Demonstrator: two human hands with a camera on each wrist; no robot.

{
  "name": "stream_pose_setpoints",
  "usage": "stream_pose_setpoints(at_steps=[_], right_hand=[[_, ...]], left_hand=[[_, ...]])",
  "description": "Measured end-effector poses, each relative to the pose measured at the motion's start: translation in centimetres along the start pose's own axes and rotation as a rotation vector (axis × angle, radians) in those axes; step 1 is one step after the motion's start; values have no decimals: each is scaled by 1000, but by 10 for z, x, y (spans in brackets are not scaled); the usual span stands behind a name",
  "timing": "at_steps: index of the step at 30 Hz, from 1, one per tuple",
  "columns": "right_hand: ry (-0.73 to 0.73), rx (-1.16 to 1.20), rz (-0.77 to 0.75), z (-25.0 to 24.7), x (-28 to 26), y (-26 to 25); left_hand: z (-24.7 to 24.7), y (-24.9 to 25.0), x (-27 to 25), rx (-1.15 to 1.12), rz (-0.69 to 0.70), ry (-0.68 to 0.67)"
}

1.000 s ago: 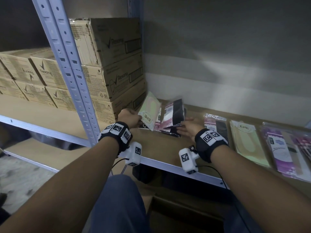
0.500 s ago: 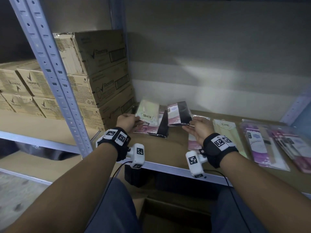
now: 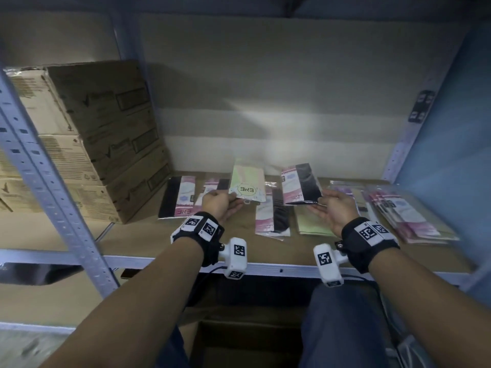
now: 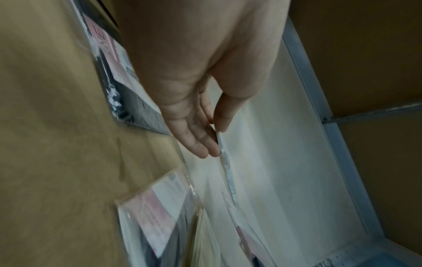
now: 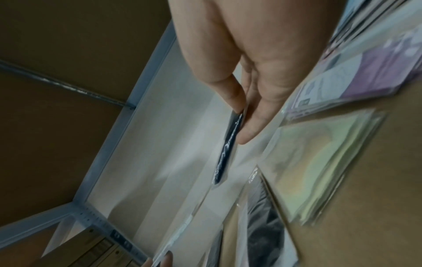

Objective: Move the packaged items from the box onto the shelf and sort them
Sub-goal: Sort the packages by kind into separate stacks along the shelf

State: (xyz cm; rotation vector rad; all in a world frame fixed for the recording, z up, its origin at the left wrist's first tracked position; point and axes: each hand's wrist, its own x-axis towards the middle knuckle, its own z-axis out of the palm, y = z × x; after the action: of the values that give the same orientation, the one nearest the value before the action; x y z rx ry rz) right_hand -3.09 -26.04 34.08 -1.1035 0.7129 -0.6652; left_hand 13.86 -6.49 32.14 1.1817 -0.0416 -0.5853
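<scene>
Sorting is under way above the shelf [image 3: 148, 236]: the left hand [image 3: 218, 205] pinches a pale green packet [image 3: 247, 184], the right hand [image 3: 335, 208] a pink-and-black packet [image 3: 299, 184], each probably next needing its matching pile on that shelf.

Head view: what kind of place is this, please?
Probably a stockroom or warehouse: a metal rack shelf, stacked cardboard cartons beside it, and many flat packaged items laid out in rows for sorting.
</scene>
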Motion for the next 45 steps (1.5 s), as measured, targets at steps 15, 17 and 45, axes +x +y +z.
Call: stream_pose_setpoints(at_steps=[15,17,45], right_hand=[[84,-17,-6,-76,-1,-7],[93,-20,-3,-77,-1,-6],[-26,-114,85,18,-6,52]], left_hand=[[61,-43,-8,-9,-89,-130],[60,-44,-7,-29,-80,-116],[-38,4,-11,-38,54,54]])
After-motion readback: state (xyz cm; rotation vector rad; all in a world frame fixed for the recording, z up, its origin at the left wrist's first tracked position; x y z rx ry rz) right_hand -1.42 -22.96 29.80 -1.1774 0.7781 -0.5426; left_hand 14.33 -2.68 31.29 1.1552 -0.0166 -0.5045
